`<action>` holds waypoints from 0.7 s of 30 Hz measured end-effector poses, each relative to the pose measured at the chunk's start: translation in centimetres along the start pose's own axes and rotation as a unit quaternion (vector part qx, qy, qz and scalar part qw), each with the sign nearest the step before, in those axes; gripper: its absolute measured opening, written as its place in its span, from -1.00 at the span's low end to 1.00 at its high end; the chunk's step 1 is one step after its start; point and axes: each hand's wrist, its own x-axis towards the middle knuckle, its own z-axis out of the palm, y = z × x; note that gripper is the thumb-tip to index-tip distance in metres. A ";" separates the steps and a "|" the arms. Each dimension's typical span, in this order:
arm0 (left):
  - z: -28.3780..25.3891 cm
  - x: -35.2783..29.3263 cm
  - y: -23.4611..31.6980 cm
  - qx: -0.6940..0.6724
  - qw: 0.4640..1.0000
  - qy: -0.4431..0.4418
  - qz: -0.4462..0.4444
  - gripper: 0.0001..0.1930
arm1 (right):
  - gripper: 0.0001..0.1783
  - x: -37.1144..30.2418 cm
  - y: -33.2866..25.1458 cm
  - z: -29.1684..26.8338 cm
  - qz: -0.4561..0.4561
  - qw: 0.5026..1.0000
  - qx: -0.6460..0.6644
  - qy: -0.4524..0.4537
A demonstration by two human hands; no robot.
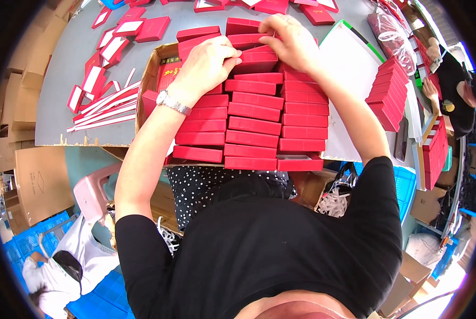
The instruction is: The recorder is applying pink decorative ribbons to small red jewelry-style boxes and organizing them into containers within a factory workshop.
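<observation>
Small flat red boxes (254,125) stand packed in three columns inside an open cardboard carton (152,66). Toward the far end of the middle column, a red box (255,62) sits tilted between my two hands. My left hand (211,59), with a silver watch on its wrist, pinches that box at its left end. My right hand (290,40) curls over its right end, thumb and fingers closed on the edge. Which neighbouring boxes the fingertips also touch is partly hidden.
Loose red lids and trays (113,49) lie across the grey table (54,114), with red-and-white strips (107,112) left of the carton. On the right stand a row of red boxes (388,93) and a plastic-wrapped bundle (392,34). Another person's hand (430,89) works at far right.
</observation>
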 end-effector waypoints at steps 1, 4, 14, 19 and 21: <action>0.0 0.1 0.1 -0.001 1.000 -0.003 0.004 -0.86 | -0.77 -0.3 1.0 -0.5 -0.011 1.000 0.011 0.003; 0.0 0.3 0.3 -0.002 0.999 -0.018 -0.026 -0.86 | -0.75 -1.7 1.5 -1.3 0.013 0.998 0.004 -0.055; -0.1 -0.7 0.3 0.051 0.998 0.005 0.038 -0.76 | -0.89 0.0 1.3 0.1 -0.076 0.994 0.027 -0.068; -0.7 -1.3 1.4 0.085 0.995 -0.016 0.048 -0.77 | -0.88 0.4 1.0 -0.4 -0.056 0.990 -0.075 -0.101; -0.7 -1.5 1.6 0.081 0.995 -0.019 0.048 -0.76 | -0.87 0.6 1.5 0.3 -0.029 0.992 -0.077 -0.094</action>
